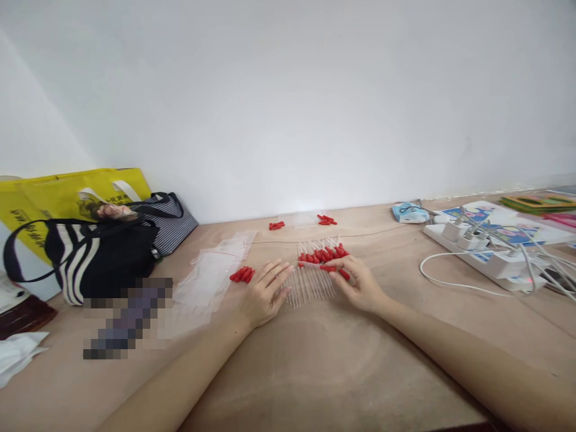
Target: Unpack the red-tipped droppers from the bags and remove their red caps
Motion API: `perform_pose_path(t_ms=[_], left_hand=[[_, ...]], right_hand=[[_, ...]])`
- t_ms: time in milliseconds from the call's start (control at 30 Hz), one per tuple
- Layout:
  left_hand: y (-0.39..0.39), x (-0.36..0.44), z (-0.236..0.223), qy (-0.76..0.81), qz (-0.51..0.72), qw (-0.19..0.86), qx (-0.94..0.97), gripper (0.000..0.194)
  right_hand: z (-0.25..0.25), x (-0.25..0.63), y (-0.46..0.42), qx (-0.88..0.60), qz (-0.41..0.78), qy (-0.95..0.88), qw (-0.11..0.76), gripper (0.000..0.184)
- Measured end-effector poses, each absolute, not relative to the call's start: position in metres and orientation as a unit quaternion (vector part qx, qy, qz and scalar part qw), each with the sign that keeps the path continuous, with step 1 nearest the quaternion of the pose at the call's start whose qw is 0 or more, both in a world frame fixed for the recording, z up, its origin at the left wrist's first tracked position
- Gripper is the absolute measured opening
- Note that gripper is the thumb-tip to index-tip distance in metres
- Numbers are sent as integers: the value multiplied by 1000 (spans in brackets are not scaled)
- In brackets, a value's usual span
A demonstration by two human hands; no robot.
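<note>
We take the middle pile of red-tipped sticks (320,255) as our landmark. Our right hand (359,284), at its right edge, pinches a slim clear stick (314,264) between thumb and fingers, though the blur leaves us unsure whether a second is caught too. Our left hand (263,294), just left of the pile, lies palm down, fingers spread, grasping nothing that we can see.

We'd do well to keep that pinch light and near the red end, since the thin shafts look quick to roll. Our left fingers can steady the near ends without pressing (a heavy palm would likely fan them out). Lifting clear of the row before turning should spare its neighbours.

Left of the pile, beyond our left fingers, sit a small red cluster (242,274) and clear plastic bags (209,270); we'd keep our sleeveless forearm off those. Two smaller red bunches (276,226) (327,220) lie beyond the pile.
</note>
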State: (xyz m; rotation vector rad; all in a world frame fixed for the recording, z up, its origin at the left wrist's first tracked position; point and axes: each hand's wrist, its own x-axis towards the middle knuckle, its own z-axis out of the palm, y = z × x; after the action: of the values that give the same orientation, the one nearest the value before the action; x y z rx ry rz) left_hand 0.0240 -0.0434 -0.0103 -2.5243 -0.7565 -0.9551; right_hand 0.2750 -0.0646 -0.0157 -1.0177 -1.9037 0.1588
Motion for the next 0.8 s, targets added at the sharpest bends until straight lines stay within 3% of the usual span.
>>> perform_pose_path(t_ms=[300,800], left_hand=[[-49,45,-16,-265,-327,180,-889,19],[-52,49,-14,-225,-317,218,-895,19]], right_hand=[[-23,259,-72,-371,102,-840,382,15],[-29,245,-68,-376,-138,-831,386,15]])
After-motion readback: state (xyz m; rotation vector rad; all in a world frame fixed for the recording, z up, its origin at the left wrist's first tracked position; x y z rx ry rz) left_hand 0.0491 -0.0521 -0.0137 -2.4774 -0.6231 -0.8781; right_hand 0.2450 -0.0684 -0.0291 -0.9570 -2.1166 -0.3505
